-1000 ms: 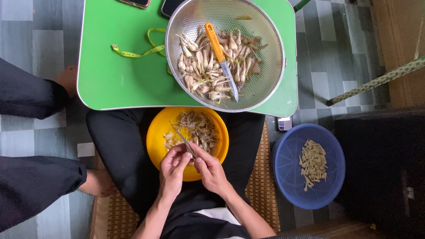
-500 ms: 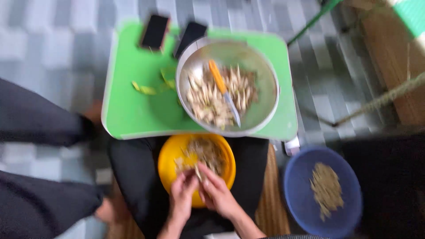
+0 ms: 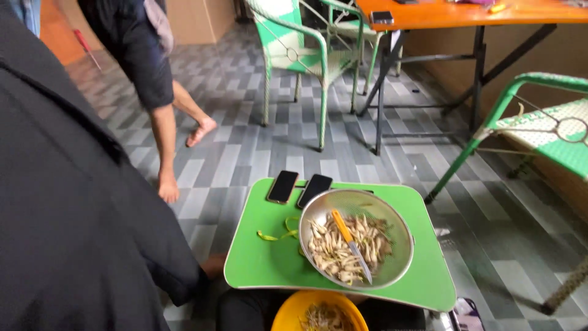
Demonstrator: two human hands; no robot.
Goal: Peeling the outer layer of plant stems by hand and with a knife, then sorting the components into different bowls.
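- Dark sleeve (image 3: pixel 79 202): another person's clothed arm or body, fills the view left of the tray, close to the camera.
- Standing person (image 3: pixel 153 73): far behind the tray to its left, dark shorts, barefoot on the grey patterned floor (image 3: pixel 245 147).
- Tray (image 3: pixel 257 263): green, rounded corners, low, centre foreground; the landmark for this list.
- Peel strip (image 3: pixel 275 234): yellow-green, curled, lies on the tray just left of the colander.
- Phones (image 3: pixel 283 186): two dark ones, side by side at the tray's far edge, the right one touching the colander rim.
- Colander (image 3: pixel 392 224): metal, round, sits on the right half of the tray; holds pale roots (image 3: pixel 334 248).
- Knife (image 3: pixel 350 243): orange handle, steel blade, lies across the roots inside the colander, blade toward the near rim.
- Bowl (image 3: pixel 288 309): yellow, just below the tray's near edge, partly cut off by the frame; holds fine scraps.
- Hands: both of the wearer's are out of view; whether apart or together cannot be told.
- Chairs (image 3: pixel 306 55): green-framed, one well behind the tray, one to its right.
- Table (image 3: pixel 465 15): orange top, dark legs, far behind the tray on the right.
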